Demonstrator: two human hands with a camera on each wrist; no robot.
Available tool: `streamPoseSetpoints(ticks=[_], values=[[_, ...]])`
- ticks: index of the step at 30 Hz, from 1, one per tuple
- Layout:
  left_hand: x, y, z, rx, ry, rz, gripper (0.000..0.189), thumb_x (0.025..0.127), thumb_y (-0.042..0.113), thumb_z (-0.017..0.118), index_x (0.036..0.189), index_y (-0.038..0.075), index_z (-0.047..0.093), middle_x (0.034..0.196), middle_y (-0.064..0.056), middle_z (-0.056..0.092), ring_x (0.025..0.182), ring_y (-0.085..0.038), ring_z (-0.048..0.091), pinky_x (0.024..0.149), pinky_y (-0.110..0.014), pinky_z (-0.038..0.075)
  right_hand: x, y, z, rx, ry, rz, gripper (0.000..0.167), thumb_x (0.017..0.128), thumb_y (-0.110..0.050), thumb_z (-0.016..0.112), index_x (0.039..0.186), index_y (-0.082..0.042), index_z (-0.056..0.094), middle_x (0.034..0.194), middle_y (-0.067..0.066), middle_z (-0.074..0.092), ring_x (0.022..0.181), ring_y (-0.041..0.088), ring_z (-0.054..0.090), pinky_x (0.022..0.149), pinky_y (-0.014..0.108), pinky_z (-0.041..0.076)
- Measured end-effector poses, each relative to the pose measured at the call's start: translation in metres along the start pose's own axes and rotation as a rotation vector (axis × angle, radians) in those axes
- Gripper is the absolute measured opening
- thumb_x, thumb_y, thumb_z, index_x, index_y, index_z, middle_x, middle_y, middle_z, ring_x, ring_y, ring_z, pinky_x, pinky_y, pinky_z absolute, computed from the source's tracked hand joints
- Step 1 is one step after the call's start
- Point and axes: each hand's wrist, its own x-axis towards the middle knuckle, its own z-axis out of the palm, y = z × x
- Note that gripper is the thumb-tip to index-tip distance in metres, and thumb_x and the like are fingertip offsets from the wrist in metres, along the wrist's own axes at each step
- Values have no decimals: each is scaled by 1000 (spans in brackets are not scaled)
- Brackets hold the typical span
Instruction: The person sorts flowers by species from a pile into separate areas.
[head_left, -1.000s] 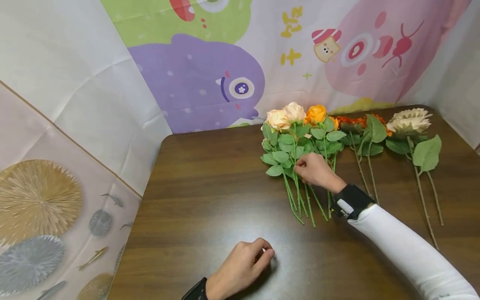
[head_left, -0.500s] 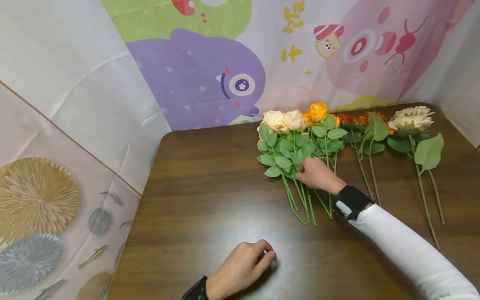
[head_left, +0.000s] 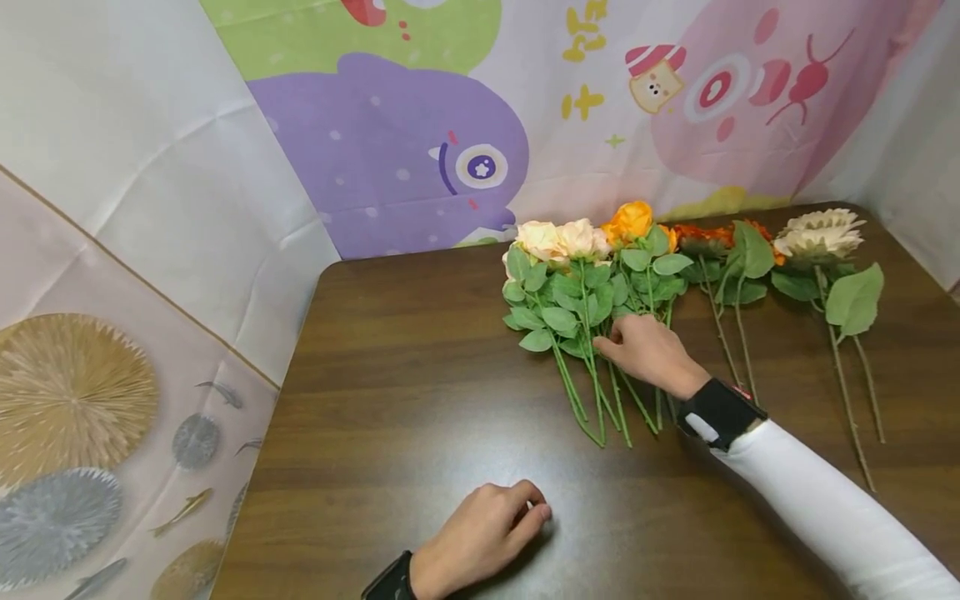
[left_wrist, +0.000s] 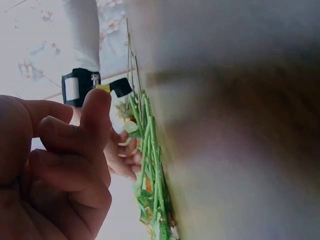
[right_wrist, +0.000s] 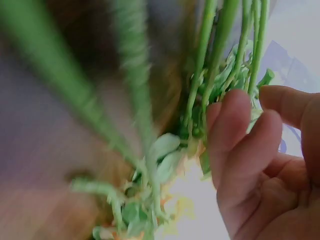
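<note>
My right hand point(head_left: 648, 354) is beside the green stems point(head_left: 592, 392) of the peach roses point(head_left: 558, 240), its fingertips right at the leaves. In the right wrist view, the fingers point(right_wrist: 235, 115) are bent, with a gap to the thumb and no stem gripped between them; several stems point(right_wrist: 215, 65) pass just behind. An orange rose point(head_left: 628, 223) lies directly right of the peach ones. My left hand point(head_left: 483, 529) rests on the table near its front, fingers loosely curled around nothing, which the left wrist view shows from the palm side.
Red-orange flowers point(head_left: 701, 237) and cream flowers point(head_left: 821, 233) with long brown stems lie at the right of the wooden table point(head_left: 390, 375). A printed cloth point(head_left: 405, 158) hangs behind the back edge, and pale fabric point(head_left: 187, 167) covers the left wall.
The peach roses have shifted a little left. My right hand first gripped at their stems, moved slightly down, and now has let go and sits a bit further right. The left hand has stayed still.
</note>
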Motion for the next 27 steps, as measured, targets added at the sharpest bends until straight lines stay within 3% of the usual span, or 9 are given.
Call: streamPoseSetpoints(ticks=[4, 8, 14, 21, 27], values=[[-1, 0, -1, 0, -4, -3, 16, 102, 21, 55, 95, 16, 68, 78, 12, 67, 65, 11, 49, 64, -7, 41, -3, 0, 3, -33, -64, 13, 51, 101, -38, 56, 57, -17, 41, 51, -6, 26, 43, 11, 27, 46, 27, 21], [-1, 0, -1, 10, -2, 5, 16, 102, 21, 55, 95, 16, 68, 76, 13, 65, 64, 11, 48, 64, -6, 41, -1, -4, 10, 8, -143, -4, 49, 102, -39, 54, 60, -16, 42, 52, -6, 27, 43, 10, 27, 46, 26, 23], [-2, 1, -2, 25, -1, 13, 15, 102, 21, 56, 94, 16, 68, 73, 14, 63, 62, 11, 46, 62, -6, 40, 1, -13, 17, 62, -181, -33, 46, 102, -34, 55, 62, -15, 42, 53, -5, 27, 43, 9, 27, 46, 26, 24], [-4, -1, -4, 31, -47, -10, 17, 102, 23, 55, 96, 14, 68, 74, 13, 65, 62, 10, 48, 62, -8, 41, -8, -9, 17, 76, -143, -41, 44, 102, -33, 54, 64, -13, 46, 53, -5, 28, 44, 11, 27, 48, 27, 24], [-1, -15, -16, 126, -40, 28, 12, 100, 21, 59, 96, 14, 67, 79, 8, 68, 68, 3, 57, 63, -15, 47, -19, -5, 10, 47, -20, -108, 21, 101, -21, 56, 92, -4, 66, 62, -1, 48, 50, 12, 39, 52, 29, 32]])
